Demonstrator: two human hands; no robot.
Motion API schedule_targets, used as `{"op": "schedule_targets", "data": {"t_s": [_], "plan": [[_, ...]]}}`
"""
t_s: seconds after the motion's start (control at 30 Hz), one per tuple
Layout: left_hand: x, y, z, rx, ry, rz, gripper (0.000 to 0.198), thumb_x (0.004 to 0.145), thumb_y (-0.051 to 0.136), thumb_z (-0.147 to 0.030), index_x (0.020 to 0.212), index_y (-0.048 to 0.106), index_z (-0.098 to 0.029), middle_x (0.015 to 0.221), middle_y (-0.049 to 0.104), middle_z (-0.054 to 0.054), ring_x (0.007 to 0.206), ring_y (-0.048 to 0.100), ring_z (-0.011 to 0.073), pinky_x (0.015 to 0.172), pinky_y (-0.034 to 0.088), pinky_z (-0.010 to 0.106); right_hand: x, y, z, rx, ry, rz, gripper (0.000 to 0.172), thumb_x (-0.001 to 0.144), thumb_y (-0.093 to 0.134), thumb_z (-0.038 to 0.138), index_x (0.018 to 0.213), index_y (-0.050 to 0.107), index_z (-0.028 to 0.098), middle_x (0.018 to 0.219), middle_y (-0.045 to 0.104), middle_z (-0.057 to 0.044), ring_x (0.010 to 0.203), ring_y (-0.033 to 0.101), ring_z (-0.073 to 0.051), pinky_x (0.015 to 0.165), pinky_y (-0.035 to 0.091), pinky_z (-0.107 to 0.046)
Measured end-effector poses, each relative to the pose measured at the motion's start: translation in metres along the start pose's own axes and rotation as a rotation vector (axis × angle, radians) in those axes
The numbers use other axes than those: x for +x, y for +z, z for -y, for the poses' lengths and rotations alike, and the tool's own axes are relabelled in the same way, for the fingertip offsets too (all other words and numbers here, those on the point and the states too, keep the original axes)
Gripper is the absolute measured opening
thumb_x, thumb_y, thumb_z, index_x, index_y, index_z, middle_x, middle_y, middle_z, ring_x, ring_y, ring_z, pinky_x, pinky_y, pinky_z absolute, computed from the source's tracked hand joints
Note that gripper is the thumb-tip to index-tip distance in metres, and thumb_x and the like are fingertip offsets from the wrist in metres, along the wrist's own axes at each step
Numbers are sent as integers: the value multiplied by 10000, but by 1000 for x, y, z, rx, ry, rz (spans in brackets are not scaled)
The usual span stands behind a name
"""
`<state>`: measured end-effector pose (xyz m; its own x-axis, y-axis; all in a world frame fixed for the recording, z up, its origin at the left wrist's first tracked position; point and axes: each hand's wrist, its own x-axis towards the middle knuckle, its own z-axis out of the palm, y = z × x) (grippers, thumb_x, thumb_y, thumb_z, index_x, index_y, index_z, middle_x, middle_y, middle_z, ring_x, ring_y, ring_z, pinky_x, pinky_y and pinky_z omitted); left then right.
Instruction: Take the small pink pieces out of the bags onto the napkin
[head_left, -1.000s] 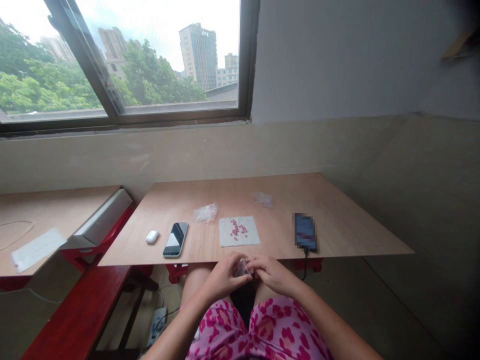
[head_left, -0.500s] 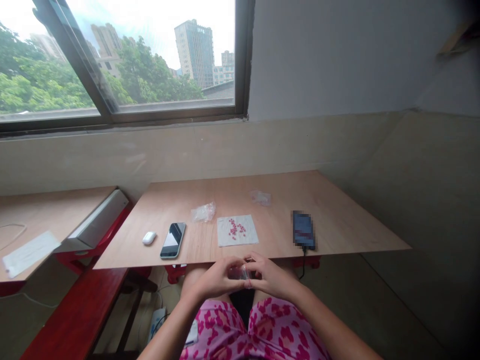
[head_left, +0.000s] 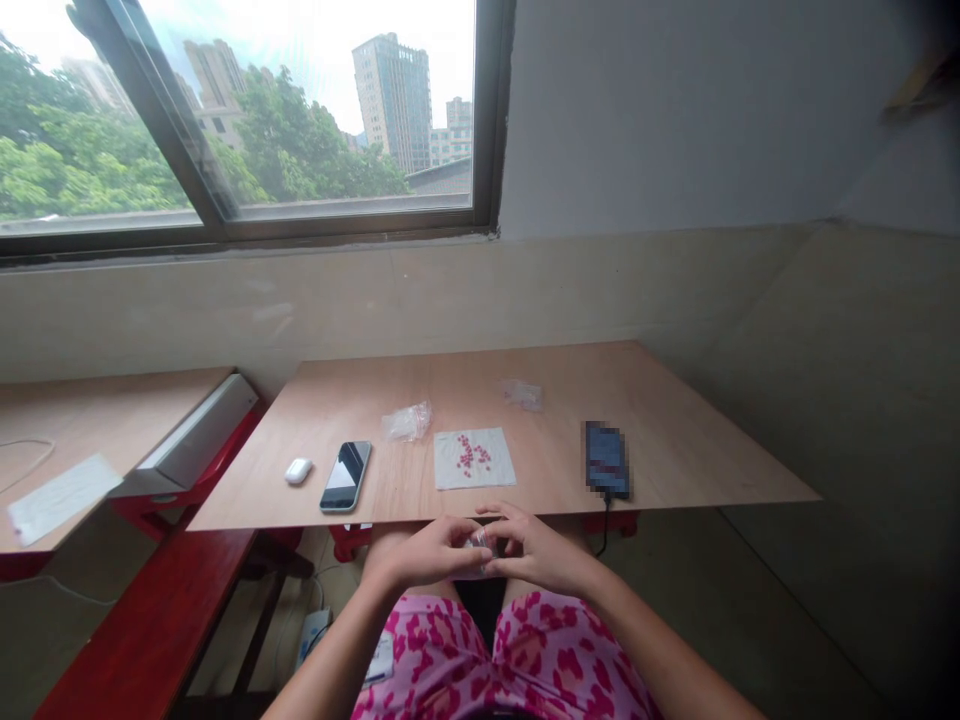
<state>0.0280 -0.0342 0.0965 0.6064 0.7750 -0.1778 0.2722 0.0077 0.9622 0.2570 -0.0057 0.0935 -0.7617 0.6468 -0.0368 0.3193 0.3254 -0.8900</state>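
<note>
Just off the table's front edge, above my lap, my left hand (head_left: 439,548) and my right hand (head_left: 525,545) meet around a small clear plastic bag (head_left: 480,540). The fingers of both hands are closed on the bag, and they partly hide it. On the table beyond them lies a white paper napkin (head_left: 499,470) with several small dark pink pieces (head_left: 472,455) scattered in its middle. Too little of the bag shows to tell whether anything is inside.
Clear plastic bags lie behind the napkin, one at left (head_left: 407,423) and one farther back (head_left: 523,395). A phone (head_left: 346,476) and a white earbud case (head_left: 298,471) are on the left. At right is a blurred-out phone (head_left: 607,460) with a cable. A red bench (head_left: 150,630) stands left.
Both hands have shifted slightly and the fingers have moved on the plastic bag, which looks more bunched up between them. Things on the table stay in place.
</note>
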Motion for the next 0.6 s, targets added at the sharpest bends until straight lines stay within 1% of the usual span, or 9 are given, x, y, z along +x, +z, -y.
{"op": "schedule_targets", "data": {"t_s": [0.07,0.13,0.23,0.33,0.43,0.5,0.6], "plan": [[-1,-1,-1,-6,19,0,483,812,748,-551,1097,706,-163,982,670,53,888,582,197,776,449,287,0,-1,0,1,-5,0,334,835,773,374,1152,756,267,1447,503,-107,1273,541,-289,834,545,-292],[-1,-1,0,21,7,-20,522,791,766,-563,1129,697,-172,1008,677,57,920,591,214,804,462,305,1,-1,-1,9,-5,9,339,853,752,392,1167,754,264,1423,525,-108,1222,573,-274,840,546,-296],[-1,-2,2,82,-23,-45,501,815,734,-586,1093,706,-170,966,676,51,879,594,205,770,460,299,2,-1,-4,28,16,11,317,877,723,398,1161,760,263,1395,559,-99,1064,638,-224,837,544,-302],[-2,-3,2,81,3,-49,480,856,694,-580,1104,701,-169,961,678,49,856,598,191,750,454,286,3,0,-7,95,16,-35,334,863,729,404,1154,758,243,1347,607,-95,1012,653,-217,825,550,-311],[-3,-5,2,64,25,-73,442,907,640,-554,1129,695,-175,974,688,51,860,607,183,765,462,287,4,-1,-13,184,11,-100,340,906,674,414,1175,746,220,1235,683,-94,982,673,-220,867,556,-350],[-4,-10,6,98,17,-126,438,901,650,-541,1148,695,-183,1013,697,60,880,617,189,789,473,298,8,-4,-21,203,31,-167,373,932,637,430,1215,725,205,1169,718,-99,1011,683,-239,912,553,-387],[0,-27,20,192,-45,-258,530,845,705,-541,1222,670,-171,1022,711,78,858,637,203,779,492,318,20,-9,-43,172,81,-370,416,942,607,448,1243,696,175,1203,719,-129,1107,674,-275,984,535,-438]]}}
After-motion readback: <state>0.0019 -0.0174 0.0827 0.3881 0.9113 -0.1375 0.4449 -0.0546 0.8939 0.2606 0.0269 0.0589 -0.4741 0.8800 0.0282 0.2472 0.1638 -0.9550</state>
